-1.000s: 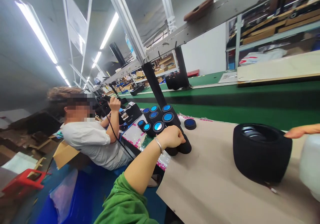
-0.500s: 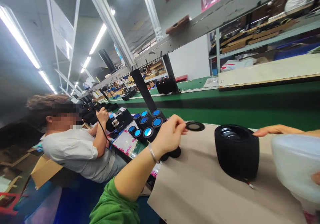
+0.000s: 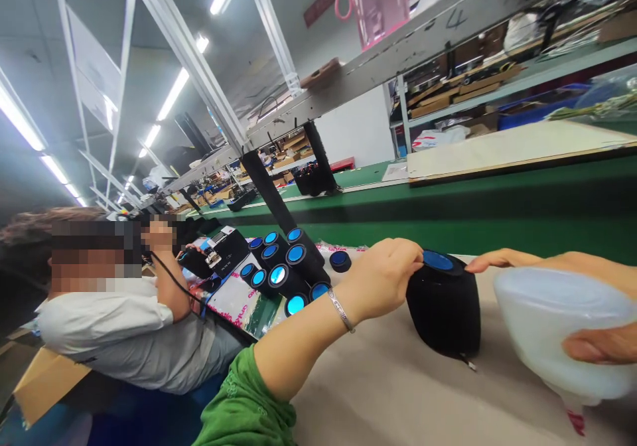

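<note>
Left hand (image 3: pixel 385 280) pinches shut; right hand (image 3: pixel 572 263) apparently curled, forefinger outstretched.

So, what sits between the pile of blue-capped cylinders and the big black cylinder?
In the head view: one loose blue-topped disc and the left hand, pinching the blue cap atop the black cylinder.

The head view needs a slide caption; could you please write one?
Left hand holds a blue cap on a black cylinder; right hand grips a white bottle, forefinger at the cylinder's rim.

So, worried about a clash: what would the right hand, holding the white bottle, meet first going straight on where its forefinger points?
Probably the blue cap atop the black cylinder, held by the left hand; depth unclear.
</note>
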The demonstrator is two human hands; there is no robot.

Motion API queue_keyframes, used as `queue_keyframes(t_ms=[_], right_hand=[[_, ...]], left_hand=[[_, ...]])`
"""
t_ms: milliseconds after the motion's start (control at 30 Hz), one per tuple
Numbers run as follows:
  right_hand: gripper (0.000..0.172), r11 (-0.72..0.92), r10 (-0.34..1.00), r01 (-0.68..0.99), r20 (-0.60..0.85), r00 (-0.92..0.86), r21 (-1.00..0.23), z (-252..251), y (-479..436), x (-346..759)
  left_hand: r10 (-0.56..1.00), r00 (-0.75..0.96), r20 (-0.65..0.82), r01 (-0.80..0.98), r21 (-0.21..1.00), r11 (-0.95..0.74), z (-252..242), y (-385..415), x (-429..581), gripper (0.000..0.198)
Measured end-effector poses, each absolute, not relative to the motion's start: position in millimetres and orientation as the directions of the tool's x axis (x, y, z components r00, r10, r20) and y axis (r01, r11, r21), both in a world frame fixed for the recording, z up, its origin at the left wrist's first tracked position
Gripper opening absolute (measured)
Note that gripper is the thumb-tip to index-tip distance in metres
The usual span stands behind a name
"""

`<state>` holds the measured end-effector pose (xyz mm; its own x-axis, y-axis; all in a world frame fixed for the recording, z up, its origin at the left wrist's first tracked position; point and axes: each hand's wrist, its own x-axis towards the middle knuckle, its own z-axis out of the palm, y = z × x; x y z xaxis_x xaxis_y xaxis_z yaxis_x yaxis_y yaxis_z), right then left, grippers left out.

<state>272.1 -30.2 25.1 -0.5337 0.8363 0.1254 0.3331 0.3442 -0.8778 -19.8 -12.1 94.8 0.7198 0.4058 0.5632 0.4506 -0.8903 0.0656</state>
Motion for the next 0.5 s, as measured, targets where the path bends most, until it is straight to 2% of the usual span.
queue_keyframes(t_ms=[133, 233, 300, 367, 433, 500], right_hand=[[0.095, 0.306, 0.878, 0.303, 0.145, -0.456, -0.903, 29.1, -31.6, 266.2], [0.090, 0.333, 0.744, 0.333, 0.030, -0.667, -0.882, 28.9, -26.9, 274.2], [0.089, 0.344, 0.666, 0.338, -0.026, -0.746, -0.876, 27.7, -25.1, 278.5], [0.092, 0.331, 0.727, 0.318, 0.025, -0.686, -0.889, 26.8, -26.4, 277.6], [0.097, 0.326, 0.838, 0.310, 0.121, -0.531, -0.893, 26.9, -29.5, 273.1], [0.099, 0.335, 0.884, 0.334, 0.170, -0.436, -0.881, 27.7, -31.8, 269.4]], left_hand=[[0.465, 0.731, 0.499, 0.487, 0.095, -0.868, 95.8, -11.9, -19.7, 0.015], [0.498, 0.738, 0.456, 0.503, 0.120, -0.856, 97.0, -11.4, -19.5, 0.015], [0.500, 0.745, 0.441, 0.502, 0.123, -0.856, 97.8, -12.1, -19.6, 0.015], [0.497, 0.755, 0.427, 0.500, 0.116, -0.858, 98.7, -13.8, -20.0, 0.016], [0.496, 0.767, 0.407, 0.500, 0.105, -0.859, 100.1, -15.7, -20.3, 0.016], [0.496, 0.777, 0.389, 0.500, 0.098, -0.860, 102.2, -16.8, -20.6, 0.017]])
